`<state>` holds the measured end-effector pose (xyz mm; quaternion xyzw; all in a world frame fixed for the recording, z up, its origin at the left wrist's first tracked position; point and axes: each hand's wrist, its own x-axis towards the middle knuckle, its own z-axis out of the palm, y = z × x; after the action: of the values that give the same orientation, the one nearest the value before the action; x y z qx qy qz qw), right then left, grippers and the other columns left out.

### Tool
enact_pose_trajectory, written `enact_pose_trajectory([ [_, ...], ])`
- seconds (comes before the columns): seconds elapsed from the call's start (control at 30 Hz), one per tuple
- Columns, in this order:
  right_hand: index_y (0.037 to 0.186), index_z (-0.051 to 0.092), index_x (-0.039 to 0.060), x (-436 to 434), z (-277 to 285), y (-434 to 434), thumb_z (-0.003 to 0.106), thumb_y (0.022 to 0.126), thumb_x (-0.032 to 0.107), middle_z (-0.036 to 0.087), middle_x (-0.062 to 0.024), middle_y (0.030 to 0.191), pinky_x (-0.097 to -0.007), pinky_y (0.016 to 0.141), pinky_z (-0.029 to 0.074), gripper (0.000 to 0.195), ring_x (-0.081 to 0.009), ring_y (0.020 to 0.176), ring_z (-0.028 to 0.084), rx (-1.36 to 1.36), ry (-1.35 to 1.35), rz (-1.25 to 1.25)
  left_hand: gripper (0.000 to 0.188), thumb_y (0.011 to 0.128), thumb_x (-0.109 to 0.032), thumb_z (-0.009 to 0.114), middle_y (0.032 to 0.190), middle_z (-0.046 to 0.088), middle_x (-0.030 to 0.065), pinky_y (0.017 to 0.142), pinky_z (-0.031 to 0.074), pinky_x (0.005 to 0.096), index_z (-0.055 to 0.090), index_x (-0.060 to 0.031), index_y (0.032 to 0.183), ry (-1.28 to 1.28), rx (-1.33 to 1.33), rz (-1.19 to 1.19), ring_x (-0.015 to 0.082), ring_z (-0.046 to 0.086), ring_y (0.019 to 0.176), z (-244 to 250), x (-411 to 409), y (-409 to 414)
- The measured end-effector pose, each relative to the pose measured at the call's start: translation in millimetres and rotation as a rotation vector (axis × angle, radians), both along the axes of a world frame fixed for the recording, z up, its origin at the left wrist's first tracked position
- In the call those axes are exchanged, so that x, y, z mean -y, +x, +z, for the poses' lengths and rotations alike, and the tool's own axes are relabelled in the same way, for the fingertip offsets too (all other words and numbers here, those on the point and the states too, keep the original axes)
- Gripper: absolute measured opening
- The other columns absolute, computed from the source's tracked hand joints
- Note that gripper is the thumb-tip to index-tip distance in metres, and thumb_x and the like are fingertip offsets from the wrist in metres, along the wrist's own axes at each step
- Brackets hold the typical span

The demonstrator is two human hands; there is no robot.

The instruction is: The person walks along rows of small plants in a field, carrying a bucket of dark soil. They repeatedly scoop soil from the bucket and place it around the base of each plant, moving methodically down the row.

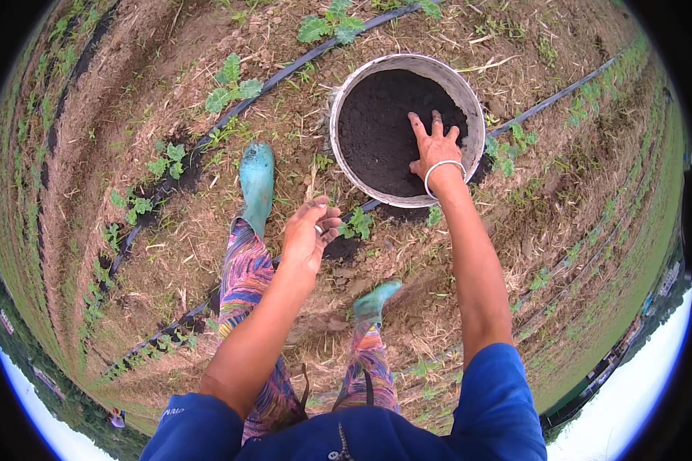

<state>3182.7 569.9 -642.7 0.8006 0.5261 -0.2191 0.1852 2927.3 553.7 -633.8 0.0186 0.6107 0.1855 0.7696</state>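
My right hand [436,151] is over a round white bucket [477,118] and reaches down to the dark, crumbly soil or compost [380,129] inside. Its fingers are spread, with dark dirt on the tips, and a white bangle [445,163] circles the wrist. My left hand [310,231] hangs in the air to the left of the bucket, fingers curled and thumb laid against them. A ring [318,230] shows on one finger. Whether anything small sits inside that curl is hidden. Just beside the left hand, a leafy seedling [357,225] grows near a dark soil patch [342,248].
Black drip-irrigation hoses [291,76] run diagonally across straw-strewn brown earth. Lobed green seedlings [230,86] line them, several with dark soil at the base. My teal rubber boots [257,178] stand between rows. A distant person [116,419] is at the lower left.
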Motion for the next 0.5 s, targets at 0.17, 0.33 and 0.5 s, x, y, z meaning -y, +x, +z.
enact_pose_trajectory([
  [0.17, 0.124, 0.05, 0.0202, -8, -33, -12, 0.072, 0.058, 0.006, 0.035, -0.0186, 0.13, -0.0416, 0.083, 0.05, 0.071, -0.04, 0.103, 0.051, -0.134, 0.114, -0.251, 0.018, 0.09, -0.012, 0.049, 0.087, 0.062, 0.0069, 0.062, 0.049, 0.0277, 0.056, -0.0065, 0.106, -0.025, -0.02, -0.01, 0.0135, 0.059, 0.071, 11, -6, 1],
  [0.33, 0.108, 0.062, 0.007, 6, -50, -34, 0.072, 0.055, 0.008, 0.063, -0.0185, 0.091, -0.0369, 0.083, 0.047, 0.054, -0.0324, 0.088, 0.061, -0.56, 0.436, -0.342, 0.018, 0.09, -0.012, 0.049, 0.086, 0.062, 0.0065, 0.062, 0.048, 0.0277, 0.056, -0.0069, 0.106, -0.029, -0.012, 0.016, 0.0132, 0.059, 0.071, 13, -9, 0],
  [0.5, 0.105, 0.062, -0.0016, -2, -47, -32, 0.071, 0.069, 0.002, 0.067, -0.0096, 0.09, -0.026, 0.076, 0.046, 0.037, -0.013, 0.079, 0.059, -0.821, 0.642, -0.718, 0.018, 0.09, -0.011, 0.049, 0.086, 0.063, 0.0062, 0.062, 0.048, 0.0273, 0.055, -0.0074, 0.106, -0.058, -0.009, 0.012, 0.0129, 0.059, 0.07, 14, -7, 1],
])
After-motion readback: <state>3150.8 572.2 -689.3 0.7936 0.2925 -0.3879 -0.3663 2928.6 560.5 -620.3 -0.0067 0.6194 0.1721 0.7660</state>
